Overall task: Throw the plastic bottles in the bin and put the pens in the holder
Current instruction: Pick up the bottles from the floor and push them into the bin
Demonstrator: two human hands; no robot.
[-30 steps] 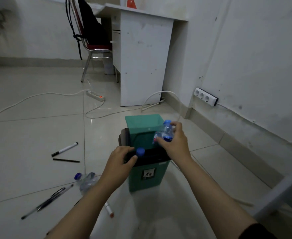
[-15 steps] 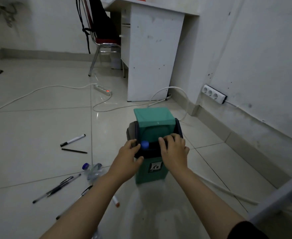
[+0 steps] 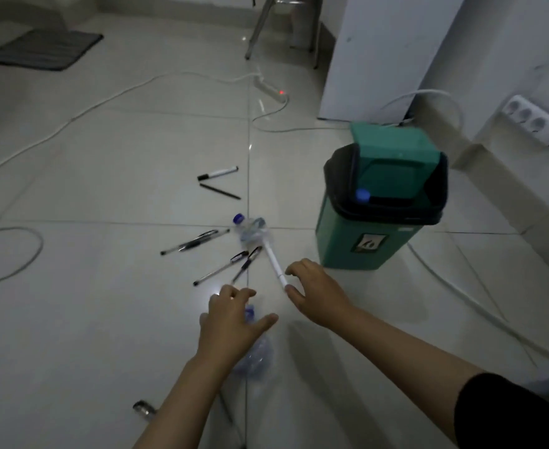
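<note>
My open left hand (image 3: 234, 319) is right over the crushed bottle (image 3: 253, 354), which lies pointing away from me; my open right hand (image 3: 315, 293) is beside it.

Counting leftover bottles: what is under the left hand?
A crushed clear plastic bottle with a blue cap lies on the floor beneath the left hand. The hand covers its neck and upper body.

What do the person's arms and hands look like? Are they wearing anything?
Both hands, left and right, are bare: no gloves, rings or watch show. The forearms are bare too. A black sleeve covers the right upper arm; no sleeve shows on the left arm.
</note>
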